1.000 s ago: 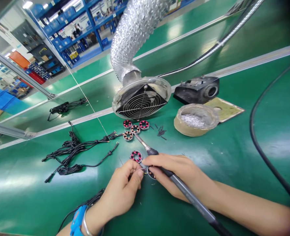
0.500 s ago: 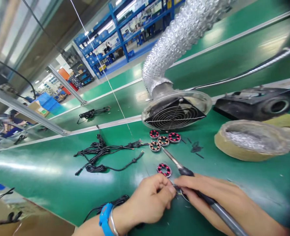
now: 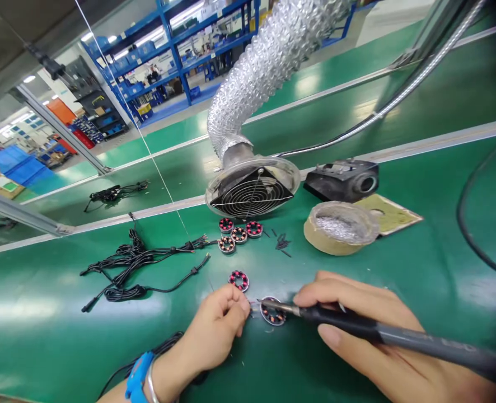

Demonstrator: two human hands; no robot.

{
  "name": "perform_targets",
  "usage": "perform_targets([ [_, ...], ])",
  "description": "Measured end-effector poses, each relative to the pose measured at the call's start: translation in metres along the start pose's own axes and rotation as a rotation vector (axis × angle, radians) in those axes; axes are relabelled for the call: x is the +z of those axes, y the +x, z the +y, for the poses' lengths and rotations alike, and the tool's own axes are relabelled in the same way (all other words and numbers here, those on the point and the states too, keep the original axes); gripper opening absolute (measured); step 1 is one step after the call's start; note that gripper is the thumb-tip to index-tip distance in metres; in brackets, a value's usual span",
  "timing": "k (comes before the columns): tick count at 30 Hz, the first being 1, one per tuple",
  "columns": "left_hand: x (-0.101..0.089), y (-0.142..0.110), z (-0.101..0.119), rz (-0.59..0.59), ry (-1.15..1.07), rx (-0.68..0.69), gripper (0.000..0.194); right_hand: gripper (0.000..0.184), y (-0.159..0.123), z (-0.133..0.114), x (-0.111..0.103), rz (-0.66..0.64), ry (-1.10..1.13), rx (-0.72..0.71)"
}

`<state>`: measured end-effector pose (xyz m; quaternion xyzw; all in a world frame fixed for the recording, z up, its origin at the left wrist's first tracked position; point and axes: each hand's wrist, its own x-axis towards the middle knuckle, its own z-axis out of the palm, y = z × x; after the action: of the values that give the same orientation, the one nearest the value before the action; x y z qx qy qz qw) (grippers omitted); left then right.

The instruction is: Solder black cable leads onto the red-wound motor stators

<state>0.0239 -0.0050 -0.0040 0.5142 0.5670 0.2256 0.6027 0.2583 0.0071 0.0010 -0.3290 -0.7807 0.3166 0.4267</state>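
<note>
My left hand [image 3: 214, 324] is closed in a pinch at the thin wires [image 3: 253, 308], left of a ring-shaped coil stator [image 3: 278, 320] lying on the green bench. The fingertips hide part of the wires. My right hand [image 3: 374, 341] is wrapped round a soldering iron [image 3: 349, 326], pen-like. Its metal tip points left, over the stator and close to the wires; whether it touches them I cannot tell. Just above my left fingers lies another stator with red coils [image 3: 239, 281]. A black cable [image 3: 159, 350] runs beneath my left forearm.
Several more stators [image 3: 239, 235] lie below a round fume extractor hood [image 3: 252, 193] with a silver duct [image 3: 265, 73]. Black cables [image 3: 134, 257] spread at left. Small black tube pieces [image 3: 282, 242], a tape-like ring [image 3: 326, 238] and a black holder [image 3: 344, 182] are to the right.
The soldering iron has swung from pointing up toward the far stators to lying nearly level, tip beside my left fingers. The stator near my hands now shows. The view has shifted right.
</note>
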Motion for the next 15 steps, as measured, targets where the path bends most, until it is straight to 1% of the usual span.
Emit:
perform_targets([
  [3, 0.0006, 0.0008, -0.0001, 0.004, -0.004, -0.009, 0.032, 0.012, 0.0016, 0.0002, 0.0067, 0.006, 0.059, 0.022],
  [8, -0.0001, 0.0011, -0.0006, -0.002, -0.012, -0.008, 0.033, 0.013, 0.0005, 0.0001, 0.0113, 0.021, 0.078, 0.048],
  [15, -0.0012, -0.0005, 0.0015, 0.006, 0.015, -0.017, 0.033, 0.014, 0.0025, -0.0009, 0.0089, 0.038, 0.072, 0.027],
])
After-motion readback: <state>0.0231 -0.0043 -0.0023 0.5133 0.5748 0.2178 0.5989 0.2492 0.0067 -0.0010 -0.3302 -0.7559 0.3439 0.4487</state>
